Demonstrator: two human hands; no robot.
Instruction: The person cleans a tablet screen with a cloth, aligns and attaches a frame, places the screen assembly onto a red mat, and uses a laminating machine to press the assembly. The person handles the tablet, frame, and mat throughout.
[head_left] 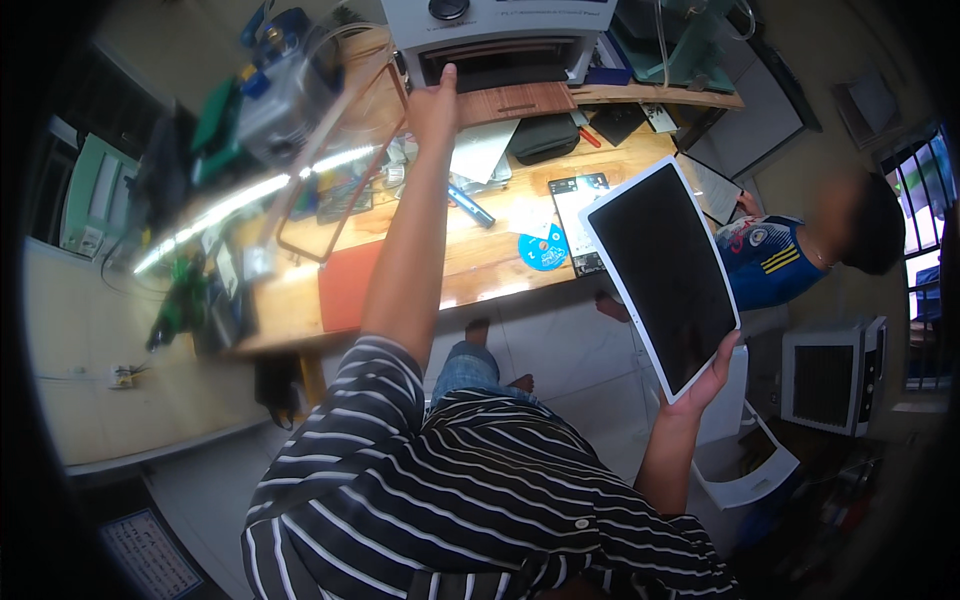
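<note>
You are at the handling step, judging by your hands: your right hand (pixel 700 388) grasps the screen (pixel 662 280) by its lower edge, fingers around the rim, while your left hand (pixel 433 108) is at the grey machine's (pixel 500 30) open front, beside the brown panel (pixel 520 98). Its fingers are mostly hidden, so you cannot tell whether they grip that panel or only rest there. The next move seems to call for a steady right hold, since one hand alone supports the screen. It is off to your right, tilted, raised near the front edge of the wooden surface (pixel 475 272). It looks thin and flat, with a dark blank face, white border and rounded corners.
</note>
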